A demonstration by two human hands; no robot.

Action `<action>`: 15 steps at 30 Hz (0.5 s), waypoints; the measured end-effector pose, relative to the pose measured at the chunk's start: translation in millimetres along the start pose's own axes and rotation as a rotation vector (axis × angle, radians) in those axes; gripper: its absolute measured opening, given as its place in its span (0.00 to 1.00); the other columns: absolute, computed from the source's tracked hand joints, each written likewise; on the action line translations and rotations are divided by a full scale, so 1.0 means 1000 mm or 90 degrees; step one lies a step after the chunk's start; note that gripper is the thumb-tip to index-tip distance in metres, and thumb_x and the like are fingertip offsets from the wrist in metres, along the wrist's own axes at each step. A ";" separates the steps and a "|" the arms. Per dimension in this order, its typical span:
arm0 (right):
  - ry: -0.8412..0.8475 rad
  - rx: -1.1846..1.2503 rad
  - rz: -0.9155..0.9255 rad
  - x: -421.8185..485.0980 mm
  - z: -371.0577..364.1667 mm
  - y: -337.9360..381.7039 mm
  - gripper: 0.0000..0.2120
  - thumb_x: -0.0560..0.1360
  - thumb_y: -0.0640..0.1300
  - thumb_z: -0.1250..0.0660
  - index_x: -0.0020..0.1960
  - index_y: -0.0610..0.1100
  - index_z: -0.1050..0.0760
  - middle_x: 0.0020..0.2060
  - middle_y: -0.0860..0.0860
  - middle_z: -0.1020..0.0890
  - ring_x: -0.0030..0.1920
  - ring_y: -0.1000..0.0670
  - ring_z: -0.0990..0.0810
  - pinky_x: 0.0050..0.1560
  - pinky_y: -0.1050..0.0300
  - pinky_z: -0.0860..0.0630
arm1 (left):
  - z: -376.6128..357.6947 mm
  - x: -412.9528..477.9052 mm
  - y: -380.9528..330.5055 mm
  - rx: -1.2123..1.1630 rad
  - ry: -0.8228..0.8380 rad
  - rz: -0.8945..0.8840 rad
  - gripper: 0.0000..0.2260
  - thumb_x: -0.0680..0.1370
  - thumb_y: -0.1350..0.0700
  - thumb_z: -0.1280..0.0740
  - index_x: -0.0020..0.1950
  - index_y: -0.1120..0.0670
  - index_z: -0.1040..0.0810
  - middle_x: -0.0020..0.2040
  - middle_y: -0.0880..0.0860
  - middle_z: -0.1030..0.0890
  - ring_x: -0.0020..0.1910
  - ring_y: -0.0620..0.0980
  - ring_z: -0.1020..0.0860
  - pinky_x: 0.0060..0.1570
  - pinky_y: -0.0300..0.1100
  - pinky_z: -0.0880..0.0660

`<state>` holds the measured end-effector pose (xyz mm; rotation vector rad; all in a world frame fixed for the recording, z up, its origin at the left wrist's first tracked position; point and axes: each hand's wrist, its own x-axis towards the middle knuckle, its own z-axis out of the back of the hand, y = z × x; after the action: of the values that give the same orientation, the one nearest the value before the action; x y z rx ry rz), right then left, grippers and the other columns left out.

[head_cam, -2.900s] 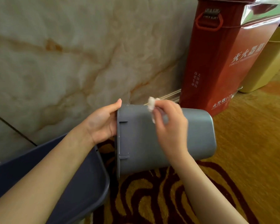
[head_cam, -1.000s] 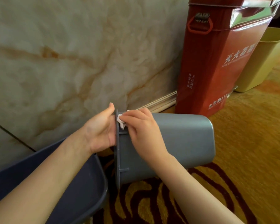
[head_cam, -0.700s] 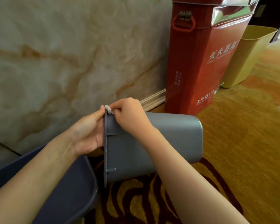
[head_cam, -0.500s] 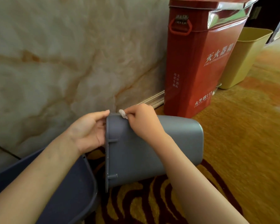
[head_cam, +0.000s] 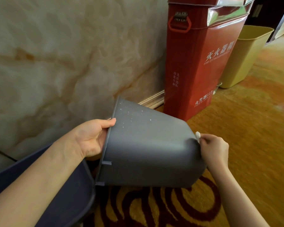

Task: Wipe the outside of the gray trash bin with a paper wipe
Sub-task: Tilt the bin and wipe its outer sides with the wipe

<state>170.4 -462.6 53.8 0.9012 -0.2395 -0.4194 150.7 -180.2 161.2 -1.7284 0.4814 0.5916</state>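
Bin: gray trash bin (head_cam: 147, 149) held on its side above the patterned carpet (head_cam: 246, 145), open rim toward the left, base toward the right; small pale specks dot its upper wall near the rim.
Left hand: left hand (head_cam: 90, 138) clamped on the rim, thumb lying along the outer edge, the other fingers apparently curled inside, though the wall hides them.
Right hand: right hand (head_cam: 214, 149) at the base corner of the bin, fingers pinched together on the wipe.
Wipe: small white paper wipe (head_cam: 198, 136), mostly hidden in the fingers, pressed against the rounded bottom edge.
Surroundings: marble wall (head_cam: 59, 59) behind; red fire extinguisher box (head_cam: 198, 63) standing beside it; yellow bin (head_cam: 243, 58) just past the box; dark blue tub (head_cam: 69, 194) at lower left, under the left forearm.
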 end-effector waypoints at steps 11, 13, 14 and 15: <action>0.094 0.280 0.405 -0.088 -0.054 0.144 0.13 0.73 0.31 0.35 0.54 0.40 0.19 0.52 0.46 0.16 0.52 0.47 0.23 0.52 0.79 0.40 | -0.015 -0.007 0.005 0.053 0.082 -0.154 0.13 0.75 0.57 0.39 0.40 0.57 0.16 0.40 0.57 0.14 0.38 0.49 0.16 0.38 0.41 0.19; 0.104 0.270 0.407 -0.089 -0.062 0.135 0.12 0.74 0.33 0.35 0.55 0.40 0.19 0.53 0.47 0.17 0.52 0.47 0.24 0.53 0.80 0.41 | -0.008 -0.008 0.006 0.058 0.072 -0.165 0.14 0.75 0.56 0.40 0.40 0.56 0.15 0.40 0.56 0.14 0.38 0.49 0.16 0.35 0.41 0.19; 0.103 0.260 0.403 -0.089 -0.066 0.127 0.12 0.74 0.33 0.35 0.55 0.40 0.19 0.53 0.47 0.17 0.52 0.47 0.24 0.53 0.80 0.41 | -0.005 -0.008 0.006 0.060 0.068 -0.160 0.15 0.76 0.57 0.40 0.40 0.56 0.14 0.40 0.56 0.14 0.38 0.50 0.16 0.34 0.42 0.19; 0.099 0.249 0.392 -0.086 -0.070 0.116 0.11 0.75 0.34 0.35 0.55 0.40 0.19 0.53 0.47 0.17 0.52 0.48 0.25 0.54 0.78 0.40 | -0.002 -0.007 0.007 0.059 0.062 -0.152 0.15 0.77 0.57 0.41 0.40 0.57 0.14 0.40 0.56 0.14 0.39 0.50 0.16 0.33 0.42 0.19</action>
<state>148.3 -311.3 102.1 1.1783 -0.4482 0.2795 140.7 -183.3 160.6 -1.7006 0.3580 0.3114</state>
